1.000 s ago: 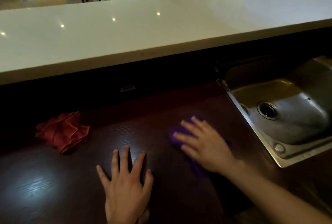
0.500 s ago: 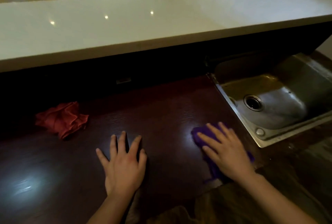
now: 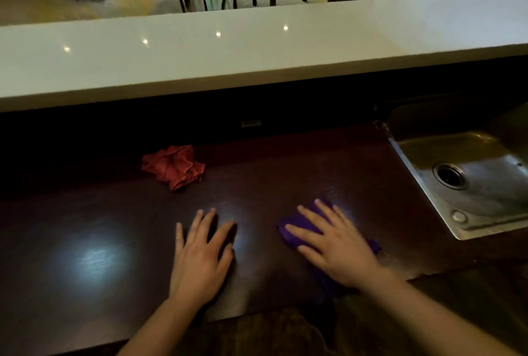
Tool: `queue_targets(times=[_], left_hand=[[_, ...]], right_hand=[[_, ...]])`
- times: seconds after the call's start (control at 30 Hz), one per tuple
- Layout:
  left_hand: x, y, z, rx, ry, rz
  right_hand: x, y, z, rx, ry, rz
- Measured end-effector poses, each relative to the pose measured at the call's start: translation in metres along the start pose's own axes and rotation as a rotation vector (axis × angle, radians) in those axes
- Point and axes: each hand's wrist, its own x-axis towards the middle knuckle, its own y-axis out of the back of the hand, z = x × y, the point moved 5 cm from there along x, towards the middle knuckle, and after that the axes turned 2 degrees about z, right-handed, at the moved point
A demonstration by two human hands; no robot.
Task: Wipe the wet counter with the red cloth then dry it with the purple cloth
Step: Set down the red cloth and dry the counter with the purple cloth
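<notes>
1. The crumpled purple cloth [image 3: 297, 221] lies on the dark wooden desk [image 3: 285, 178], pressed flat under the right hand [image 3: 337, 247], fingers spread.
2. The left hand [image 3: 200, 255] rests open on the desk, just left.
3. The crumpled red cloth [image 3: 174, 167] lies beyond the left hand, apart.
4. The steel sink [image 3: 471, 181] sits right of the right hand.

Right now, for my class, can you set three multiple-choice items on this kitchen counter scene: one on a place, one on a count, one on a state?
1. Where does the crumpled red cloth lie?
A. in the steel sink
B. on the dark wooden counter, left of the hands
C. on the white ledge

2. How many cloths show?
A. one
B. two
C. three

3. What is the right hand doing?
A. pressing flat on the purple cloth
B. hanging in the air
C. gripping the sink rim

Answers: B, it sits on the dark wooden counter; B, one red and one purple; A, spread fingers cover the cloth.
</notes>
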Motion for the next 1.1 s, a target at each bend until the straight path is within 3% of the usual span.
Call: queue_targets(times=[0.1, 0.17, 0.2, 0.37, 0.47, 0.57, 0.67, 0.73, 0.8, 0.87, 0.97, 1.03, 1.1], left_hand=[[-0.031, 0.020, -0.080, 0.087, 0.163, 0.028], [-0.042, 0.028, -0.120, 0.115, 0.291, 0.024], [-0.045, 0.028, -0.131, 0.131, 0.318, 0.021], [-0.045, 0.025, -0.138, 0.143, 0.311, 0.046], [-0.046, 0.026, -0.140, 0.128, 0.300, 0.068], [-0.045, 0.025, -0.140, 0.108, 0.306, 0.062], [-0.045, 0.025, -0.140, 0.107, 0.305, 0.059], [-0.045, 0.025, -0.140, 0.108, 0.310, 0.061], [-0.045, 0.026, -0.139, 0.107, 0.310, 0.062], [-0.046, 0.026, -0.138, 0.112, 0.311, 0.058], [-0.048, 0.027, -0.135, 0.112, 0.310, 0.056], [-0.048, 0.029, -0.135, 0.118, 0.325, 0.061], [-0.048, 0.029, -0.136, 0.128, 0.355, 0.062]], right_hand=[[0.033, 0.006, 0.057, 0.058, -0.399, -0.008], [0.068, 0.009, 0.040, 0.115, -0.661, 0.015], [0.087, 0.008, 0.009, 0.127, -0.673, 0.003], [0.117, -0.012, -0.205, 0.200, 0.006, -0.024], [0.081, -0.011, -0.203, 0.147, 0.269, 0.012], [0.060, -0.009, -0.122, 0.025, 0.160, 0.046], [0.054, 0.001, -0.059, 0.060, -0.284, 0.021], [0.051, 0.001, -0.082, 0.073, -0.468, 0.046], [0.044, -0.007, -0.139, 0.096, -0.349, 0.065], [0.028, -0.014, -0.186, 0.094, -0.064, 0.045], [0.020, -0.012, -0.154, 0.084, 0.160, 0.033], [0.028, -0.004, -0.110, 0.068, 0.037, 0.032], [0.053, 0.001, -0.076, 0.092, -0.232, 0.018]])
